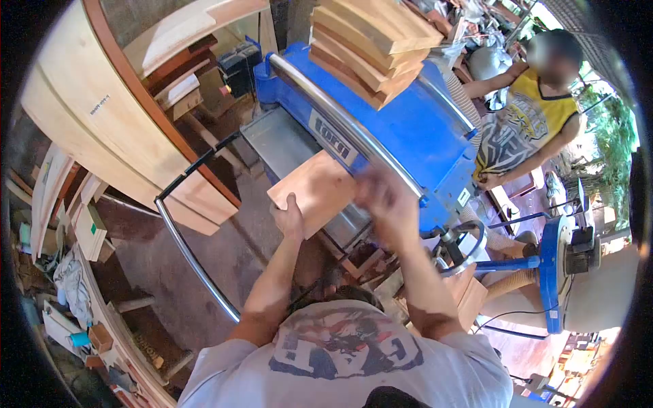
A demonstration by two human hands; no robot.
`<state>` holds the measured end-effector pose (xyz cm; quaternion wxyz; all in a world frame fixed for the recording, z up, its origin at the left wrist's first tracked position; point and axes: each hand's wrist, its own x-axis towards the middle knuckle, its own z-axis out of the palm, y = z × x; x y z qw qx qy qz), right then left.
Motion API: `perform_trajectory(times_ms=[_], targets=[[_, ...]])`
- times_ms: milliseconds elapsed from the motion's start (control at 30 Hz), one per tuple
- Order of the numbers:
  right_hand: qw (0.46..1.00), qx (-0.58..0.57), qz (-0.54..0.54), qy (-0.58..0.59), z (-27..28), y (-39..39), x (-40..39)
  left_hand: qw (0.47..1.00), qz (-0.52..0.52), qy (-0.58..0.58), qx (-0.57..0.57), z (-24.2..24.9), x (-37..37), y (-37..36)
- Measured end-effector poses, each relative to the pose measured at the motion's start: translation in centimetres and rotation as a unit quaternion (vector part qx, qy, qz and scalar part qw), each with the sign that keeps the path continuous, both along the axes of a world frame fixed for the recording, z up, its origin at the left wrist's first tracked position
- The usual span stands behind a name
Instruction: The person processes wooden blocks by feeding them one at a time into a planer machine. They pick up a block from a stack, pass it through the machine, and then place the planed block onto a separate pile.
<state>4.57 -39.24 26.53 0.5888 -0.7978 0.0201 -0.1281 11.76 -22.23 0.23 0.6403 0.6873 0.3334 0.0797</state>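
A flat wooden board lies over the metal bed of a blue machine. My left hand grips the board's near left edge, its thumb on the top face. My right hand, smeared by motion, is at the board's right end beside the machine's chrome bar; its fingers cannot be made out. On top of the machine sits a stack of thick wooden boards.
Another person in a yellow top stands beyond the machine. Long pale panels lean at the left. A curved chrome rail stands left of my arms. Right are a handwheel and a blue-framed unit.
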Motion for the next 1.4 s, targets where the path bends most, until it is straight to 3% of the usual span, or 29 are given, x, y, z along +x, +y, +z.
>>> perform_trajectory(times_ms=[67, 100, 167, 200, 267, 300, 367, 433, 567, 700, 767, 800, 833, 867, 933, 1033, 1167, 1200, 1233, 1400], targets=[[0.96, 0.236, -0.138, -0.057, 4.0, -0.8, 6.2, 0.999, -0.009, -0.03, -0.016, -2.0, 0.0, -0.2], [0.924, 0.367, -0.096, -0.04, 5.6, -2.7, 9.2, 0.999, -0.014, -0.047, -0.023, -1.9, 0.1, 0.0], [0.886, 0.448, -0.116, 0.03, 7.2, -4.4, 14.9, 0.978, -0.027, -0.057, -0.199, 2.6, -2.7, 1.1], [0.888, 0.439, -0.131, 0.031, 7.9, -4.2, 17.0, 0.956, -0.034, -0.059, -0.285, 4.0, -4.8, 1.7], [0.892, 0.419, -0.162, 0.04, 8.7, -2.9, 20.4, 0.975, -0.048, -0.03, -0.216, -3.6, -8.0, 4.9], [0.911, 0.339, -0.233, 0.001, 9.0, -2.7, 21.5, 0.98, -0.05, -0.02, -0.191, -6.3, -10.0, 6.6], [0.922, 0.169, -0.347, -0.033, 8.8, -2.7, 23.2, 0.98, -0.035, 0.015, -0.197, -3.6, -14.4, 9.6], [0.895, -0.008, -0.447, 0.0, 8.1, -3.5, 24.5, 0.979, -0.03, 0.033, -0.198, 0.3, -18.5, 11.9], [0.9, 0.022, -0.435, 0.016, 8.7, -3.6, 24.4, 0.981, 0.037, -0.004, -0.189, -1.2, -24.2, 16.8], [0.909, 0.17, -0.381, -0.007, 7.6, -6.0, 27.2, 0.965, 0.128, -0.007, -0.23, 0.4, -26.6, 17.1], [0.9, 0.302, -0.315, -0.003, 7.3, -7.4, 28.0, 0.969, 0.081, -0.002, -0.233, -0.9, -27.3, 18.2], [0.889, 0.359, -0.284, 0.003, 7.7, -7.7, 28.1, 0.971, 0.08, -0.001, -0.227, 2.1, -27.6, 17.1], [0.882, 0.392, -0.26, 0.005, 7.8, -7.9, 27.7, 0.972, 0.08, 0.005, -0.222, 3.7, -27.8, 16.3], [0.881, 0.401, -0.25, -0.001, 7.8, -8.2, 27.4, 0.975, 0.079, 0.031, -0.204, 1.9, -28.1, 16.8], [0.889, 0.37, -0.27, -0.033, 7.3, -9.4, 28.9, 0.972, 0.089, 0.03, -0.214, 2.9, -28.5, 16.4], [0.89, 0.401, -0.216, 0.038, 5.9, -14.0, 31.4, 0.97, 0.082, 0.019, -0.229, 1.6, -29.6, 16.2], [0.905, 0.287, -0.305, 0.077, 9.3, -11.9, 26.0, 0.975, 0.022, 0.027, -0.221, 0.6, -29.6, 17.1], [0.919, 0.237, -0.305, 0.084, 4.7, -17.3, 33.3, 0.97, 0.022, 0.015, -0.242, 0.5, -29.4, 17.1], [0.926, 0.191, -0.322, 0.049, 2.5, -18.7, 35.6, 0.965, 0.023, 0.003, -0.262, 0.5, -29.1, 17.1], [0.94, 0.243, -0.239, 0.013, 7.2, -13.5, 29.1, 0.971, 0.023, -0.041, -0.236, 3.8, -27.4, 17.0]])
